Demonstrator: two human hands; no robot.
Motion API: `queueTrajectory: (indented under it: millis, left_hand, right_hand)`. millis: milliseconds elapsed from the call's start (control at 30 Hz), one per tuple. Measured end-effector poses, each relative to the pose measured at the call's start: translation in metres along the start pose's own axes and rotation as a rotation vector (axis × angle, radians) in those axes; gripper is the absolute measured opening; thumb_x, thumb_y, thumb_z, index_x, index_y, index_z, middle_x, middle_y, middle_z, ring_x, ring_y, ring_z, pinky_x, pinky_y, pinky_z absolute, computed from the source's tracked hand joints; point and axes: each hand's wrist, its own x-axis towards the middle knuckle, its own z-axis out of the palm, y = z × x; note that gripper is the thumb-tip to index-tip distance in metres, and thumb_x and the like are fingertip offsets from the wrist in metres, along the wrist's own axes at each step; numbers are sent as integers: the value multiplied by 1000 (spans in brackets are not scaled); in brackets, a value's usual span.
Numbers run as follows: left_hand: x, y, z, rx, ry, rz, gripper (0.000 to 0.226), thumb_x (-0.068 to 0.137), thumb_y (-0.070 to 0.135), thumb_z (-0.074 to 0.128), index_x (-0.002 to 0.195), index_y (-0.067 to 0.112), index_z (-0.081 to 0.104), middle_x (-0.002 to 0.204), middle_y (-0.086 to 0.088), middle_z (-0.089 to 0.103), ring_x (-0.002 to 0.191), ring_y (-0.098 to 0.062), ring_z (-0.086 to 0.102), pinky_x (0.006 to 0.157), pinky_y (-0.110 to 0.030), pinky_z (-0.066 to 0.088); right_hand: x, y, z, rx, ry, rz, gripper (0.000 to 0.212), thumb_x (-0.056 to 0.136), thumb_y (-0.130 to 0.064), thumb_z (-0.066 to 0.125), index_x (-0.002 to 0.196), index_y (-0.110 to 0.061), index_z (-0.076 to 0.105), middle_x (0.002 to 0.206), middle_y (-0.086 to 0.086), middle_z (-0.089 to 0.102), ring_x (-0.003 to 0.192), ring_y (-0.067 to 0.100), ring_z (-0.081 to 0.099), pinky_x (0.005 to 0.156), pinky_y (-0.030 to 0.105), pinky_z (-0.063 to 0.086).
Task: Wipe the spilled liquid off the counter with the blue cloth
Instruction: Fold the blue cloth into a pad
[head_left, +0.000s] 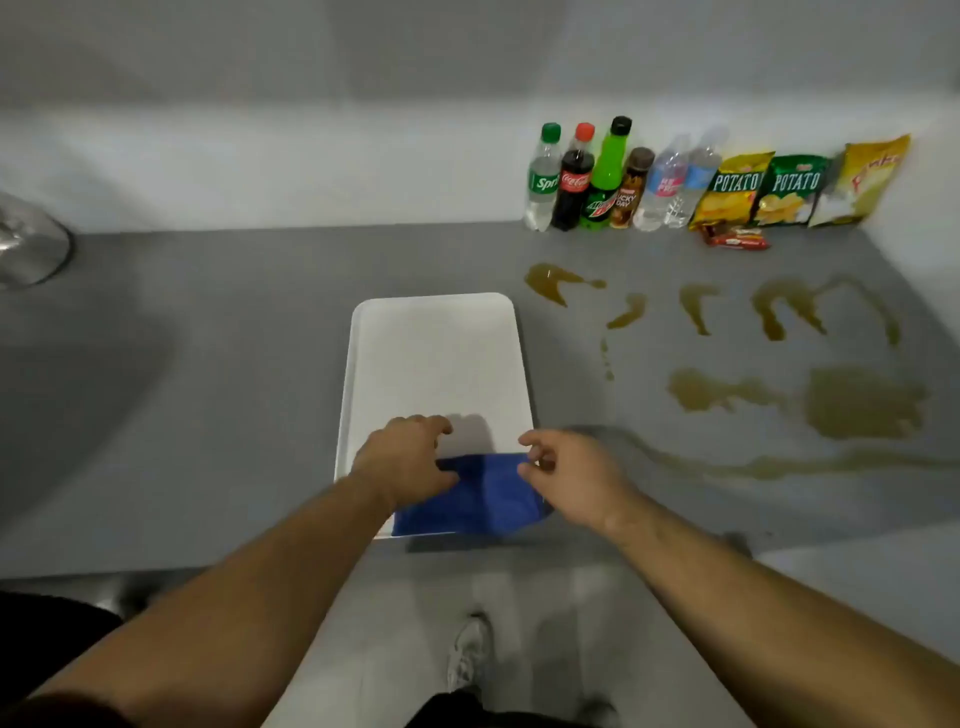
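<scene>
A blue cloth (483, 499) lies folded on the near end of a white tray (436, 353) on the grey counter (234, 364). My left hand (405, 462) hovers over the cloth's left part with loosely curled fingers, and its thumb touches the fabric. My right hand (566, 478) is at the cloth's far right corner, where thumb and forefinger pinch the edge. Brownish spilled liquid (862, 400) lies in several puddles and streaks on the counter to the right of the tray. One long streak (753, 467) runs close to my right hand.
Several drink bottles (602, 176) and snack bags (789, 187) stand against the back wall at the right. A small red packet (737, 240) lies in front of them. A metal object (31, 244) sits at the far left. The counter's front edge runs just below the tray.
</scene>
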Motion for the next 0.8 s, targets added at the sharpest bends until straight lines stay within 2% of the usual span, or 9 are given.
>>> queueTrajectory:
  millis: [67, 167, 267, 367, 433, 533, 667, 733, 800]
  left_hand:
    - [3, -6, 0, 115, -16, 9, 65, 76, 50, 75, 135, 33, 52, 121, 4, 64, 106, -23, 61, 90, -40, 56]
    - [7, -15, 6, 99, -66, -55, 43, 78, 54, 75, 110, 29, 62, 107, 2, 68, 93, -23, 63, 83, -40, 57]
    - [9, -22, 13, 46, -122, -83, 32, 84, 55, 70, 95, 26, 64, 91, 0, 67, 82, -21, 62, 77, -37, 55]
    - [7, -26, 17, -24, -92, -76, 28, 87, 55, 68, 88, 27, 61, 80, 5, 59, 75, -16, 58, 71, -32, 49]
    - [3, -28, 18, -76, -69, -40, 22, 89, 48, 68, 86, 28, 59, 81, 6, 59, 74, -15, 58, 69, -29, 46]
    - [-1, -34, 11, -186, -67, 25, 11, 89, 25, 69, 91, 29, 59, 89, 6, 63, 83, -18, 61, 69, -25, 45]
    - [-12, -33, -3, -477, -47, -7, 24, 85, 6, 71, 102, 24, 69, 98, 6, 70, 93, -13, 65, 81, -27, 55]
    - [-17, -22, -12, -569, 1, 35, 23, 83, 4, 72, 95, 23, 74, 92, 5, 75, 89, -12, 68, 81, -25, 54]
    - [-24, -4, -23, -718, -18, 145, 25, 84, -1, 69, 89, 23, 77, 89, 3, 77, 86, -14, 71, 78, -23, 55]
  right_hand:
    - [8, -3, 10, -52, -2, -1, 41, 93, -28, 73, 134, -25, 67, 102, -15, 64, 93, 10, 66, 92, 30, 54]
    - [13, -9, 20, -174, -47, 21, 50, 94, -28, 70, 143, -22, 59, 121, -6, 62, 105, 17, 63, 95, 31, 50]
    - [18, -12, 25, -311, -77, 2, 37, 94, -30, 69, 130, -22, 67, 121, -2, 61, 108, 21, 62, 89, 30, 49]
    - [21, -12, 29, -339, -74, 14, 24, 97, -32, 68, 119, -25, 71, 118, -6, 60, 105, 17, 60, 87, 27, 47]
    - [22, -12, 29, -343, -61, 16, 19, 97, -34, 69, 113, -24, 72, 116, -8, 58, 103, 14, 58, 87, 26, 47]
    - [18, -13, 26, -319, -38, 9, 16, 94, -33, 71, 106, -22, 71, 110, -7, 57, 103, 14, 54, 92, 29, 49]
    - [2, -15, 17, -172, -67, 100, 5, 98, -28, 63, 96, -30, 59, 92, -8, 63, 89, 16, 61, 79, 33, 54]
    - [-9, -16, 11, -68, -86, 136, 12, 99, -23, 59, 101, -35, 58, 93, -9, 66, 88, 13, 64, 79, 33, 56]
    - [-23, -20, 1, 25, -103, 127, 28, 97, -18, 58, 115, -40, 60, 104, -10, 70, 95, 10, 66, 84, 31, 57]
